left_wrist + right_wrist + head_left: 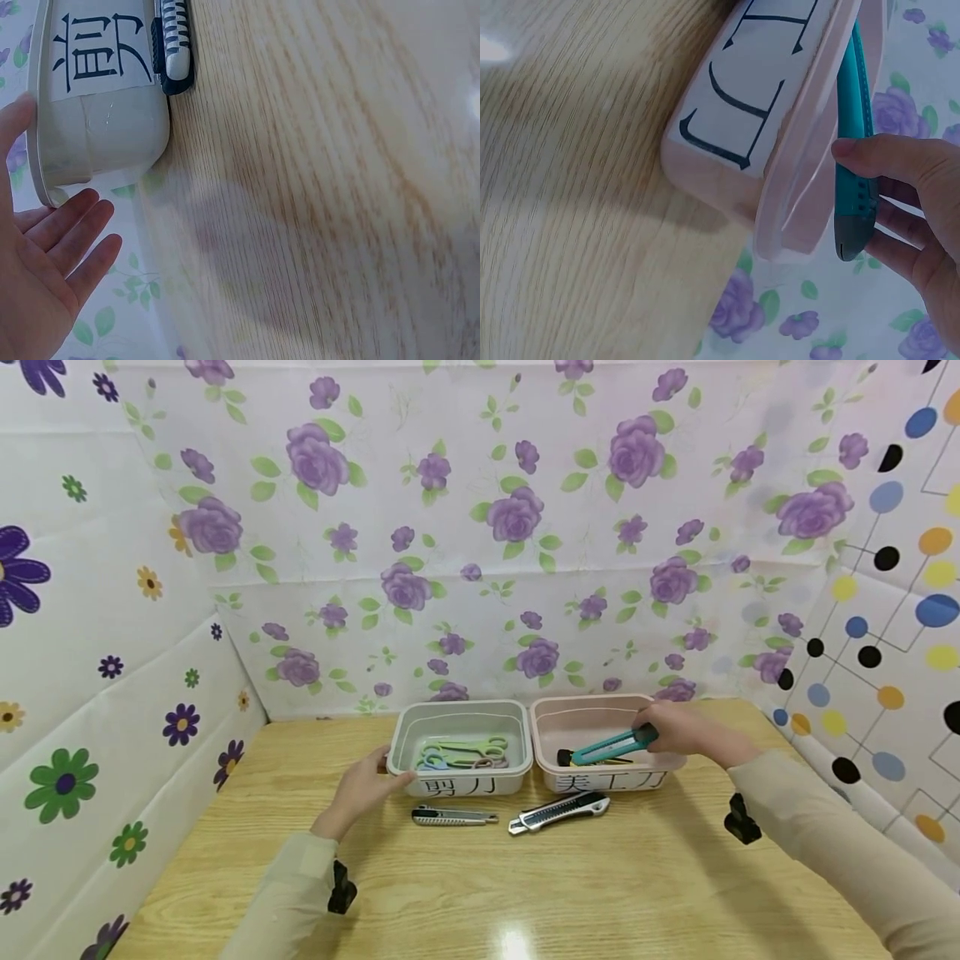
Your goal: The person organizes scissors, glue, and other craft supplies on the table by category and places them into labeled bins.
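Note:
My right hand (670, 727) pinches a teal utility knife (611, 747) by its dark end, between thumb and fingers. The knife slants over the pink bin (558, 717), its far end dipping inside near a black and yellow knife (567, 758). In the right wrist view the teal knife (853, 150) overlaps the bin's rim. My left hand (367, 787) is at the left corner of the pale grey-green bin (457, 708), thumb at the rim and fingers loosely extended. Inside that bin lie several scissors (465, 750), green, blue and pinkish.
Two utility knives lie on the wooden table (480, 885) before the bins: a slim silver one (453, 816) and a larger silver-black one (558, 812). Both bins carry labels with black characters. Flowered sheeting (465, 527) rises behind, with more sheeting on both sides.

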Action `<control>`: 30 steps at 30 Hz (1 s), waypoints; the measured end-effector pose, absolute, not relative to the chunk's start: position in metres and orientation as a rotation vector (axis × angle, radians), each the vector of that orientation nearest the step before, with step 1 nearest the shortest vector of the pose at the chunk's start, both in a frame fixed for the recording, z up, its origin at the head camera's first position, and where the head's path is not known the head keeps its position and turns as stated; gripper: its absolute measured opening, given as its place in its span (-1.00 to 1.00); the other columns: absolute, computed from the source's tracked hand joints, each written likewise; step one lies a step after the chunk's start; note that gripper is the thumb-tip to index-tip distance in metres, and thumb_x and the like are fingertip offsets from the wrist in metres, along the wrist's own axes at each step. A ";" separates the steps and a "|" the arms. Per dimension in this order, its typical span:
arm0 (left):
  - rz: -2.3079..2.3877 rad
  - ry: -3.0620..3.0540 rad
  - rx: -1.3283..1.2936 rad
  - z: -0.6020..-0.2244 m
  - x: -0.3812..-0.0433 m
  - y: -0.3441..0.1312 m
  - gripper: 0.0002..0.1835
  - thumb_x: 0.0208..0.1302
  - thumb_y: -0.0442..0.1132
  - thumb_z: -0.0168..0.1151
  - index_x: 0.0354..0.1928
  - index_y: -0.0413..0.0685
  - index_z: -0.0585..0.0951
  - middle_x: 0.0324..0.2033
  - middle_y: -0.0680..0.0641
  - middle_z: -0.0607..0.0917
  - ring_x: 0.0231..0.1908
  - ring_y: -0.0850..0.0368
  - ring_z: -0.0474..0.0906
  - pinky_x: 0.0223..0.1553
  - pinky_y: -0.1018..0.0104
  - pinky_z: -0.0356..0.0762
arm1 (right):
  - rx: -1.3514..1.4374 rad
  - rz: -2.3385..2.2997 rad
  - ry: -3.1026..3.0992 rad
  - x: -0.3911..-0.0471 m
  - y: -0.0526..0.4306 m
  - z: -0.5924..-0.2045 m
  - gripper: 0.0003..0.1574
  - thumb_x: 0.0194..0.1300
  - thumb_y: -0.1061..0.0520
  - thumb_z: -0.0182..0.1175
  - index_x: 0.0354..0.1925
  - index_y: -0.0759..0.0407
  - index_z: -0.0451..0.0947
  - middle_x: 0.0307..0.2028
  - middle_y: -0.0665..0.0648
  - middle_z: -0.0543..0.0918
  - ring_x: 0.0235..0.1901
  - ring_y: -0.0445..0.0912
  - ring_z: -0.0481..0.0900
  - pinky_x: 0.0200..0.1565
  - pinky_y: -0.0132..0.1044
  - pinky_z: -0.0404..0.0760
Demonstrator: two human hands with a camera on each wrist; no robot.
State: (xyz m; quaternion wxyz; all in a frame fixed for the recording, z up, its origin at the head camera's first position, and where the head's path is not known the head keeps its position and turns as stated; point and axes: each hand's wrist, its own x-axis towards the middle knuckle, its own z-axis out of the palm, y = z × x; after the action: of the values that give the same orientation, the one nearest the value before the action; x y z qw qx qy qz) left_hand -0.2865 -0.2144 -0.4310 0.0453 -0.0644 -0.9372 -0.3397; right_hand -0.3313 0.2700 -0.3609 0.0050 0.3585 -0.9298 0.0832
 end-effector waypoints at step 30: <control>-1.048 -2.857 -0.197 -0.429 -0.284 -0.213 -0.17 0.06 0.15 0.24 0.28 -0.18 0.27 -0.10 -0.19 0.61 -0.11 -0.06 0.53 -0.13 -0.01 0.45 | 1.089 0.471 -2.864 -0.343 0.257 -0.378 -0.60 0.03 0.26 0.29 -0.14 0.45 0.55 -0.20 0.33 0.60 -0.20 0.15 0.56 -0.21 -0.05 0.54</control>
State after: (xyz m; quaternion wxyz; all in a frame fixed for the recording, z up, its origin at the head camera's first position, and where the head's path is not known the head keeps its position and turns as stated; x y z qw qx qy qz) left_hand -0.2844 -0.2128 -0.4291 0.0461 -0.0644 -0.9359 -0.3433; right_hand -0.3432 0.2573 -0.3782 0.0205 0.3513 -0.9236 0.1519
